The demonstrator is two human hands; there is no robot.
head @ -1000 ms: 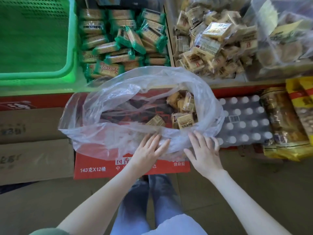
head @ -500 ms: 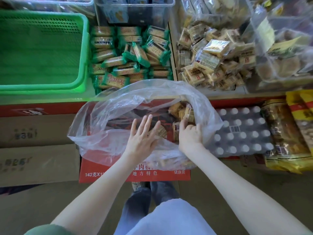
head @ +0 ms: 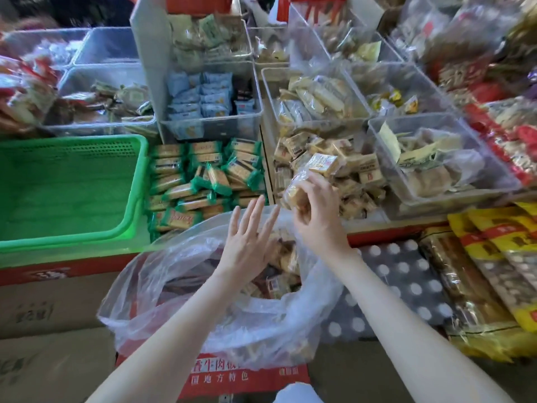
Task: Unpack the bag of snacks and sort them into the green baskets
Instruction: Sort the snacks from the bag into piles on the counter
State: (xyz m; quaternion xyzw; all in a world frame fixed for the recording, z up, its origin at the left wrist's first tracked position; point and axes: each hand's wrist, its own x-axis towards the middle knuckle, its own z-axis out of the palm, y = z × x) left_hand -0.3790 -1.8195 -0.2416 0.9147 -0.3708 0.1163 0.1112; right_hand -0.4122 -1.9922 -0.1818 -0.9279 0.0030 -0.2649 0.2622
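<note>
A clear plastic bag [head: 180,289] lies open on a red carton, with several beige snack packets [head: 283,258] still inside at its right. My right hand [head: 316,212] is raised above the bag's far rim and grips a handful of beige packets [head: 293,191], close to the pile of matching beige packets [head: 348,167] on the shelf. My left hand [head: 247,242] hovers over the bag with straight, spread fingers and holds nothing. An empty green basket [head: 66,187] stands at the left.
Green-wrapped biscuits [head: 203,181] are stacked between the green basket and the beige pile. Clear bins of other snacks [head: 209,100] fill the shelf behind. A pack of white-capped bottles [head: 398,286] and yellow packages [head: 499,257] sit at the right, cardboard boxes [head: 49,309] at the left.
My right hand has taken packets out of the bag and lifted them toward the beige pile. My left hand has risen from the bag's inside. The view has tilted up to the shelf.
</note>
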